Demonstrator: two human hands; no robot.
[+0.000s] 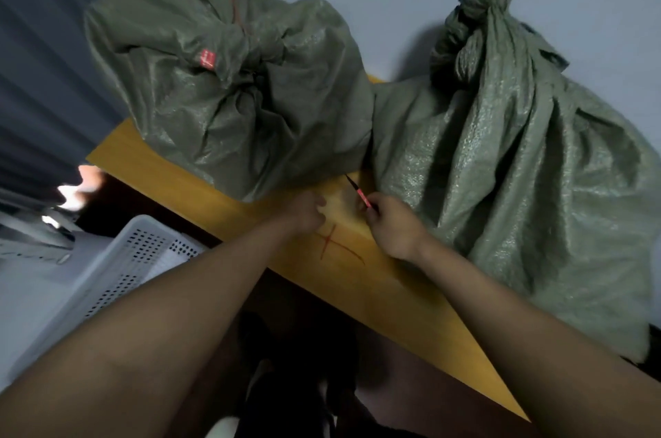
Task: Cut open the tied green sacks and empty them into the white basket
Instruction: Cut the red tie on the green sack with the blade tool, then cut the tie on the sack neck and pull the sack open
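Two bare forearms reach in from the bottom of the view, no sleeves on either, no watch, no bands or rings that show. The left hand (305, 214) and the right hand (391, 226) are both ungloved. Down between the arms, the lower body is in dark clothing, too dim to make out the cut or fabric.

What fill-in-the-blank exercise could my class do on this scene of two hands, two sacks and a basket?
1. The right hand pinches a thin ____ and black tool.
2. Both green sacks are still ____ at the neck.
3. The white basket stands ____ the table, at its left end.
4. A red ____ is drawn on the table between the hands.

Missing words: red; tied; below; cross
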